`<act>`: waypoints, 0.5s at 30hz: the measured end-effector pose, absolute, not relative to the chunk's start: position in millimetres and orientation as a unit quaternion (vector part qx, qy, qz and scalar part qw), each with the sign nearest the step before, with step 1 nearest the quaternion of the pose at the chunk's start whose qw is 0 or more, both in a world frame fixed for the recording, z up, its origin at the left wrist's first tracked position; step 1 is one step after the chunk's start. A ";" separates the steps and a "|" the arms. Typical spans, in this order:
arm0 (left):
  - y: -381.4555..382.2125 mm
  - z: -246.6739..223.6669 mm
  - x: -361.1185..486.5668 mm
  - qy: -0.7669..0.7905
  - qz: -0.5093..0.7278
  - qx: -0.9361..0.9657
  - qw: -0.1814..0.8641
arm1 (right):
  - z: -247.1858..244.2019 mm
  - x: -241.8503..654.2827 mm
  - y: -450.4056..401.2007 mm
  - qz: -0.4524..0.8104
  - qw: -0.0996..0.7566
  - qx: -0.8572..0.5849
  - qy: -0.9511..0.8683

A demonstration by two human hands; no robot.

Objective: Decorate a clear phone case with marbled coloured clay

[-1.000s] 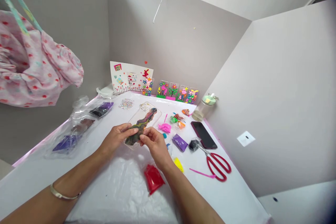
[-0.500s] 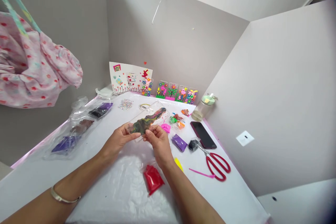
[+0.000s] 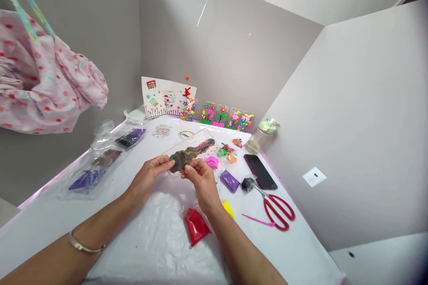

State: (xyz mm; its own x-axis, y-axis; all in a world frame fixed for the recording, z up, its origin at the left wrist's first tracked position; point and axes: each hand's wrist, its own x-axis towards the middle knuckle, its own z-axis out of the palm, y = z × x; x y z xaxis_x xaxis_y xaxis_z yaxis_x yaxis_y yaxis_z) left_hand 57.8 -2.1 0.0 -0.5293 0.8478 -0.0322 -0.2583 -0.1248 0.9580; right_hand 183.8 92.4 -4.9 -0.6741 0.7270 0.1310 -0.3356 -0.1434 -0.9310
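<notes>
A clear phone case (image 3: pixel 200 137) is held tilted above the table, a dark band of marbled, multicoloured clay (image 3: pixel 192 152) spread along it. My left hand (image 3: pixel 152 173) grips its near left end, the thumb lying on the clay. At the lower edge, my right hand (image 3: pixel 200 178) pinches the case and clay between thumb and fingers. Pink clay (image 3: pixel 211 162) lies just beyond the right hand. A red clay packet (image 3: pixel 196 227) rests below the hands, and a purple packet (image 3: pixel 230 181) is to their right.
Red-handled scissors (image 3: pixel 279 211), a black phone (image 3: pixel 260 172) and a lidded bottle (image 3: pixel 262 136) occupy the right side. Bagged clay packets (image 3: pixel 96 169) lie on the left. Decorated cases (image 3: pixel 222 116) lean at the back beside a drawing (image 3: pixel 167 98). Rhinestones (image 3: pixel 162 131) sit near the back.
My left thumb has shifted onto the clay at the case's near end. The right hand keeps its pinch. The whole view has moved slightly.
</notes>
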 end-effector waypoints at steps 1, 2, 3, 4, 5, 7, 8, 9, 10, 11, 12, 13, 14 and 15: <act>-1.9 1.0 58.2 0.525 0.697 0.278 0.401 | -5.0 183.7 92.7 0.737 0.359 -0.180 -0.544; -1.7 1.9 58.8 0.520 0.699 0.277 0.406 | -5.1 183.7 92.9 0.739 0.358 -0.181 -0.541; -1.4 2.6 59.5 0.515 0.699 0.278 0.412 | -5.0 183.8 93.1 0.742 0.359 -0.183 -0.537; -1.2 3.0 60.2 0.510 0.697 0.281 0.419 | -4.8 183.9 93.4 0.744 0.361 -0.184 -0.531; -0.9 3.2 61.0 0.506 0.693 0.286 0.427 | -4.5 184.0 93.6 0.746 0.365 -0.185 -0.525; -0.5 2.5 62.4 0.504 0.681 0.298 0.440 | -3.6 184.2 93.6 0.750 0.373 -0.183 -0.514; -0.3 1.7 62.8 0.506 0.675 0.302 0.444 | -3.1 184.2 93.4 0.751 0.377 -0.182 -0.511; -0.2 0.8 62.9 0.508 0.671 0.304 0.447 | -2.6 184.2 93.1 0.751 0.379 -0.180 -0.509; -0.1 -0.1 62.8 0.510 0.669 0.304 0.446 | -2.3 184.2 92.8 0.751 0.381 -0.180 -0.509; -0.1 -1.0 62.5 0.513 0.670 0.304 0.442 | -2.0 184.2 92.4 0.749 0.381 -0.181 -0.511; -0.2 -1.8 62.0 0.516 0.672 0.303 0.436 | -1.8 184.2 92.2 0.747 0.382 -0.181 -0.513; -0.2 -2.3 61.4 0.520 0.674 0.304 0.428 | -1.7 184.2 92.1 0.745 0.381 -0.182 -0.516; -0.3 -2.7 60.9 0.523 0.676 0.303 0.421 | -1.8 184.2 92.2 0.744 0.382 -0.181 -0.517; -0.4 -2.9 60.4 0.526 0.677 0.303 0.415 | -1.8 184.3 92.4 0.744 0.382 -0.181 -0.518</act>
State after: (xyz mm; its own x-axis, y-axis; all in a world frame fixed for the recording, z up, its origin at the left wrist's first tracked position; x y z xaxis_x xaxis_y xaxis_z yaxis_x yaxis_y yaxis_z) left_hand 60.4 -0.4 -2.9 -0.4713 0.8816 -0.0264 -0.2431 -0.1011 0.9647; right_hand 184.3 92.4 -1.8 -0.6418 0.7563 0.1266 -0.3812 -0.1714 -0.9085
